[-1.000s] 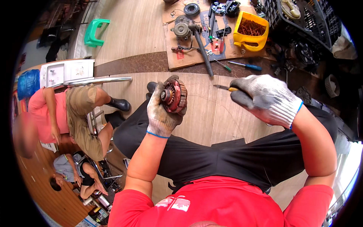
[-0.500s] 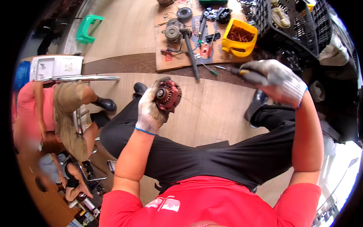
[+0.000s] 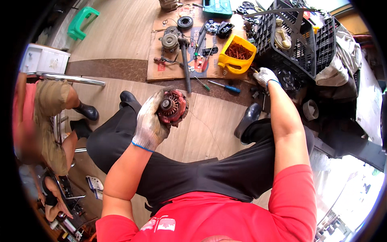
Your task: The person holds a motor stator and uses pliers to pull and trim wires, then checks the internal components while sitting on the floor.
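While a seated co-worker in a pink top and khaki shorts [image 3: 51,97] takes up the left edge, a bright green plastic stool [image 3: 82,23] stands beyond on the pale wood-patterned floor [image 3: 117,32]. Next comes the wearer's left hand [image 3: 151,121] in a soiled white knitted glove, its fingers wrapped around a round, reddish, wire-wound motor core [image 3: 174,107], held up above the floor with its dark shaft end facing the camera. Farther off lies a flat brown cardboard sheet [image 3: 171,74], bearing a round grey metal motor housing [image 3: 170,41] and a long dark metal bar [image 3: 186,64] that juts past its near edge. A green-handled screwdriver [image 3: 202,83] and a blue-handled screwdriver [image 3: 225,86] lie near that edge. Rightward, a cut-open yellow plastic jug [image 3: 245,65] contains coppery scraps. Just beside it, near a black lattice plastic crate [image 3: 264,38], the similarly gloved right hand [image 3: 267,76] is stretched out; whether its fingers are clamped on something or apart, I cannot tell.
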Demonstrator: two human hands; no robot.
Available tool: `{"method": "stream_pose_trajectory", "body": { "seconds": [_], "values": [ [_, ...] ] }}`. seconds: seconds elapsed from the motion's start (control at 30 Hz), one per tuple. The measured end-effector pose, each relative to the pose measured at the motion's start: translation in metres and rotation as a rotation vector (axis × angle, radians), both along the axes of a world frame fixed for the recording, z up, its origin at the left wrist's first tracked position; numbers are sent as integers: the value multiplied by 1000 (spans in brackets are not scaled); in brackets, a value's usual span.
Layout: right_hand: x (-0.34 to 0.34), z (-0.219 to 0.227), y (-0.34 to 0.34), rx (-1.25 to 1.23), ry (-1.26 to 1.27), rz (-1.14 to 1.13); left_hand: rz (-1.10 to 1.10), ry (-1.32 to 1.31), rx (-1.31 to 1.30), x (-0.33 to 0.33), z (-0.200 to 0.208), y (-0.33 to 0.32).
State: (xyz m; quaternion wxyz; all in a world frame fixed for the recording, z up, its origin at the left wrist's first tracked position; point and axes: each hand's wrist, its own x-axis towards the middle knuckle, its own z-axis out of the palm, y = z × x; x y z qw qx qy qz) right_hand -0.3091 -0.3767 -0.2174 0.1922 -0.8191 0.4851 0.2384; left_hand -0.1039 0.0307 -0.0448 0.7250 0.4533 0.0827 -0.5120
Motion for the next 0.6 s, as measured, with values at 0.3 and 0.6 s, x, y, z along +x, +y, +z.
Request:
{"method": "stream_pose_trajectory", "body": {
  "seconds": [0.3,0.6],
  "values": [
    [87,-44,-15,-339,-64,366,-9,-46,-34,-1,-9,12],
    [120,-73,-28,-390,8,211,-5,-87,59,8,-22,17]
  ]
}}
